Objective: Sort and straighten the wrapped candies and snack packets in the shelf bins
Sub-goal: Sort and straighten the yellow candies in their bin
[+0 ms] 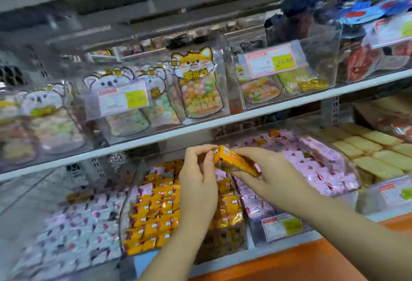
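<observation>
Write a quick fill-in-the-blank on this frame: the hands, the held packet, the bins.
1. The packet is gripped by ____ hands, the left hand and the right hand.
2. The wrapped candies in the bin just right of the orange candies are ____ in colour.
3. The cat-shaped bag stands on the shelf ____ the hands.

Missing words: both; pink; above.
</observation>
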